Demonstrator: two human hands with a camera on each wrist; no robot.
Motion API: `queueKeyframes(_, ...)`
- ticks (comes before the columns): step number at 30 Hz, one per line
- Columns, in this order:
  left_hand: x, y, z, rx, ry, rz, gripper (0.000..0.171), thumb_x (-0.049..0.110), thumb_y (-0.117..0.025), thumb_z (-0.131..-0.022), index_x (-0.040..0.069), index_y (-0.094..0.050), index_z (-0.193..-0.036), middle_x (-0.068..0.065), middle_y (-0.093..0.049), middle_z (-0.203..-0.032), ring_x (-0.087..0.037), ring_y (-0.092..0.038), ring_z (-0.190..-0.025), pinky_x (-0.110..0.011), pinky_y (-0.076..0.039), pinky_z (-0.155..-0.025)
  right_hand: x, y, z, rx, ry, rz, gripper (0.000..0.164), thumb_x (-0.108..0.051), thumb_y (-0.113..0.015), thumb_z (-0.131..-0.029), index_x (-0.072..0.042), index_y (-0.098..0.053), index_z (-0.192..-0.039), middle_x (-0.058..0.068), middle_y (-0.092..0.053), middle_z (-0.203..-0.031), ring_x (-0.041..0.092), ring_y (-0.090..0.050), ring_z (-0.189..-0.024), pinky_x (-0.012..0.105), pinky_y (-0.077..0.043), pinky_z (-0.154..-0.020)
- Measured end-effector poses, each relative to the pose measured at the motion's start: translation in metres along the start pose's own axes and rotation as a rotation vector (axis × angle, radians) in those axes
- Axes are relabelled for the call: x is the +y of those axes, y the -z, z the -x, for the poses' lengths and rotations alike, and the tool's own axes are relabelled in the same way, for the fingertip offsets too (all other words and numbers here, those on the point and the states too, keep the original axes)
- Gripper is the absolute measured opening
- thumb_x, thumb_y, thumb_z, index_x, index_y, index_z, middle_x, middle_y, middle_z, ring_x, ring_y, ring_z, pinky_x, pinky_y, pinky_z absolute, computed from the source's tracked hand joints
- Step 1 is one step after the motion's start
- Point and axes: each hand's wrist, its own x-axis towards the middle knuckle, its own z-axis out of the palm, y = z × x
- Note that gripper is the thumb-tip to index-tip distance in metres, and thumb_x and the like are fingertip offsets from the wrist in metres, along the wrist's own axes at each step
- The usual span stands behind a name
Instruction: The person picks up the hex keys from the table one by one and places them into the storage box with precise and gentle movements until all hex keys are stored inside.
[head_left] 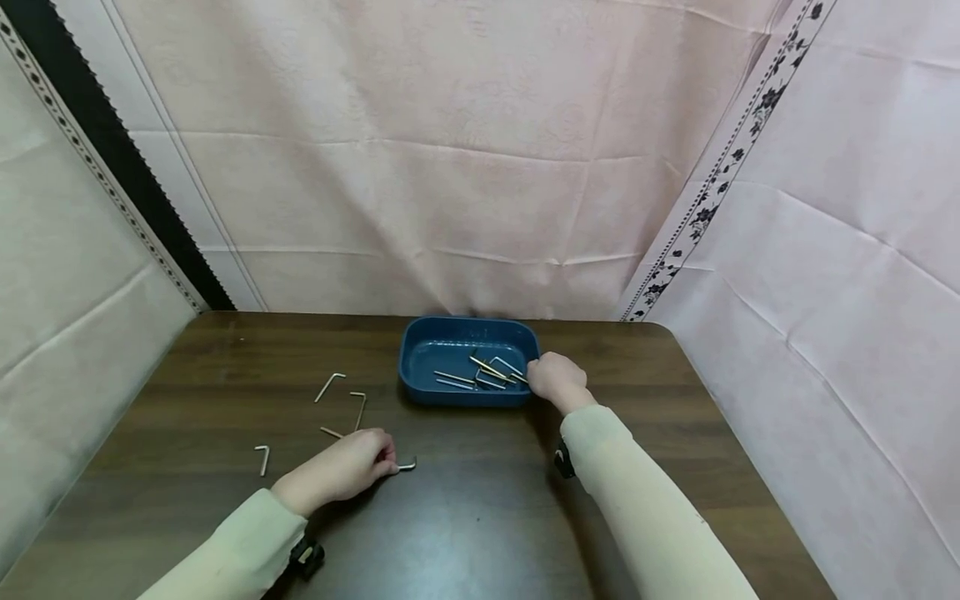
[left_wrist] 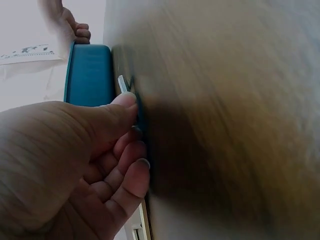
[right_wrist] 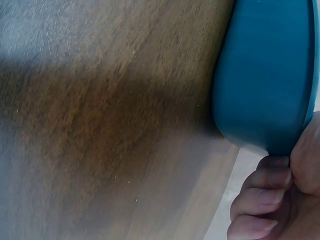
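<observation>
In the head view, my left hand (head_left: 348,468) is low over the table, pinching a small silver L-shaped hex key (head_left: 407,466) between thumb and fingertips. The left wrist view shows a tip of this hex key (left_wrist: 122,84) sticking out past the thumb; the remainder is hidden by the fingers. My right hand (head_left: 558,379) grips the right end of a blue tray (head_left: 457,399). Seen from the right wrist, its fingers (right_wrist: 260,200) are curled against the outside of the tray wall (right_wrist: 265,75). Several silver and gold-coloured hex keys (head_left: 453,376) lie inside the tray.
Left of the tray, loose hex keys lie on the dark wooden table (head_left: 465,517): one (head_left: 328,385) farther back, one (head_left: 362,407) nearer the tray, one (head_left: 263,458) at far left. Another (head_left: 331,432) is partly behind my left hand. Pale cloth (head_left: 450,167) hangs behind the table.
</observation>
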Motion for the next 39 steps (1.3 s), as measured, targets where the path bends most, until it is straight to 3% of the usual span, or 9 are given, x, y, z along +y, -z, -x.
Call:
queueKeyframes(6, 0.0, 0.001, 0.001, -0.006, 0.013, -0.021, 0.021, 0.014, -0.071, -0.087, 0.019, -0.056, -0.072, 0.009, -0.047, -0.071, -0.007, -0.045, -0.066, -0.029, -0.04, -0.062, -0.004, 0.0, -0.001, 0.002, 0.0, 0.022, 0.043, -0.036, -0.033, -0.101, -0.008, -0.065, -0.091, 0.01, -0.058, -0.084, 0.027, -0.055, -0.075, 0.041, -0.044, -0.064)
queueKeyframes(9, 0.001, 0.0, 0.0, -0.013, 0.009, -0.022, 0.02, 0.014, -0.07, -0.087, 0.018, -0.057, -0.073, 0.01, -0.048, -0.07, -0.007, -0.046, -0.066, -0.031, -0.042, -0.064, -0.002, -0.003, -0.002, 0.064, 0.022, 0.057, 0.046, -0.038, -0.033, -0.101, -0.008, -0.066, -0.089, 0.01, -0.061, -0.086, 0.027, -0.057, -0.075, 0.043, -0.047, -0.065)
queueKeyframes(14, 0.003, -0.001, 0.0, -0.02, 0.009, -0.018, 0.019, 0.014, -0.07, -0.087, 0.018, -0.058, -0.073, 0.012, -0.049, -0.068, -0.006, -0.048, -0.065, -0.036, -0.046, -0.072, 0.011, -0.007, -0.002, 0.285, 0.183, 0.114, 0.048, -0.043, -0.036, -0.101, -0.003, -0.062, -0.101, 0.015, -0.064, -0.093, 0.031, -0.061, -0.08, 0.048, -0.05, -0.071)
queueKeyframes(17, 0.003, -0.001, 0.0, -0.026, 0.019, -0.015, 0.019, 0.014, -0.07, -0.088, 0.018, -0.057, -0.073, 0.012, -0.05, -0.069, -0.006, -0.048, -0.065, -0.034, -0.045, -0.069, 0.02, -0.006, -0.003, 0.354, 0.316, 0.121, 0.048, -0.048, -0.038, -0.099, -0.004, -0.055, -0.11, 0.013, -0.062, -0.094, 0.03, -0.061, -0.081, 0.047, -0.05, -0.074)
queueKeyframes(23, 0.004, -0.001, 0.003, -0.033, 0.021, -0.019, 0.02, 0.015, -0.07, -0.088, 0.018, -0.057, -0.073, 0.011, -0.05, -0.069, -0.006, -0.047, -0.064, -0.031, -0.043, -0.063, 0.032, -0.011, -0.005, 0.322, 0.502, 0.121, 0.041, -0.052, -0.042, -0.098, -0.013, -0.05, -0.102, 0.002, -0.052, -0.081, 0.02, -0.051, -0.071, 0.038, -0.045, -0.067)
queueKeyframes(27, 0.006, 0.0, 0.004, -0.036, 0.02, -0.016, 0.02, 0.015, -0.07, -0.088, 0.018, -0.057, -0.073, 0.011, -0.049, -0.068, -0.006, -0.047, -0.064, -0.03, -0.042, -0.062, 0.037, -0.015, -0.006, 0.267, 0.58, 0.147, 0.038, -0.054, -0.037, -0.099, -0.019, -0.052, -0.099, -0.001, -0.049, -0.083, 0.017, -0.049, -0.073, 0.037, -0.044, -0.068)
queueKeyframes(34, 0.006, 0.001, 0.004, -0.042, 0.034, -0.009, 0.02, 0.016, -0.07, -0.088, 0.019, -0.057, -0.072, 0.012, -0.049, -0.067, -0.005, -0.046, -0.061, -0.029, -0.042, -0.061, 0.035, -0.014, -0.004, 0.184, 0.545, 0.091, 0.036, -0.053, -0.035, -0.1, -0.021, -0.051, -0.098, -0.002, -0.05, -0.086, 0.016, -0.049, -0.076, 0.035, -0.043, -0.07)
queueKeyframes(39, 0.007, 0.001, 0.004, -0.046, 0.028, -0.005, 0.02, 0.014, -0.069, -0.088, 0.018, -0.057, -0.073, 0.011, -0.049, -0.067, -0.006, -0.046, -0.061, -0.029, -0.042, -0.061, 0.032, -0.011, -0.002, 0.197, 0.474, 0.083, 0.04, -0.054, -0.042, -0.097, -0.016, -0.046, -0.109, 0.001, -0.054, -0.089, 0.017, -0.052, -0.073, 0.035, -0.045, -0.067)
